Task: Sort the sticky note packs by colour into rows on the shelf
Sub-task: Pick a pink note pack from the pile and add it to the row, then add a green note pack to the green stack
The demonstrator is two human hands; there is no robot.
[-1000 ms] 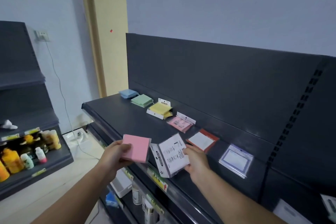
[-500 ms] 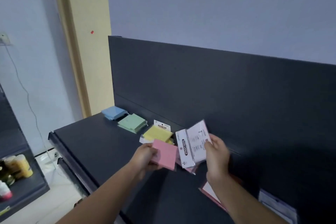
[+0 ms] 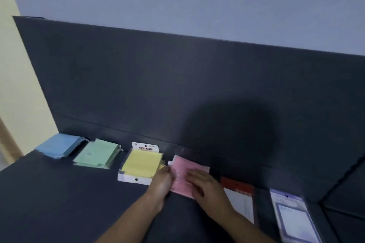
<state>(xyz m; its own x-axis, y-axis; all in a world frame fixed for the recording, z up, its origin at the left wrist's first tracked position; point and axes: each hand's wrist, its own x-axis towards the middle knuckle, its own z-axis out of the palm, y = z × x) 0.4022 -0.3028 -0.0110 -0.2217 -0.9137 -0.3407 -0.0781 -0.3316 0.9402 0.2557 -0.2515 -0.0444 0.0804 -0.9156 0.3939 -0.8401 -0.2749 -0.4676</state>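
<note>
On the dark shelf [image 3: 59, 203] a row of sticky note packs runs along the back panel: blue [image 3: 59, 145], green [image 3: 97, 154], yellow [image 3: 141, 162], then pink [image 3: 181, 171]. Both my hands are at the pink pack. My left hand [image 3: 162, 181] holds its left edge with curled fingers. My right hand [image 3: 205, 185] lies flat on top of it, covering its right part. White card edges show around the pink stack. The picture is blurred, so how many pink packs lie there is unclear.
Right of the pink pack lie a white pack with a red header [image 3: 239, 191] and a pack with a purple frame [image 3: 292, 215]. The tall dark back panel [image 3: 138, 85] rises behind the row. The shelf's left end meets a yellow wall.
Both hands moved forward from mid-air to the pink pile on the shelf. The pink pad and the white-backed pack they carried are now down there. The camera moved closer and turned right.
</note>
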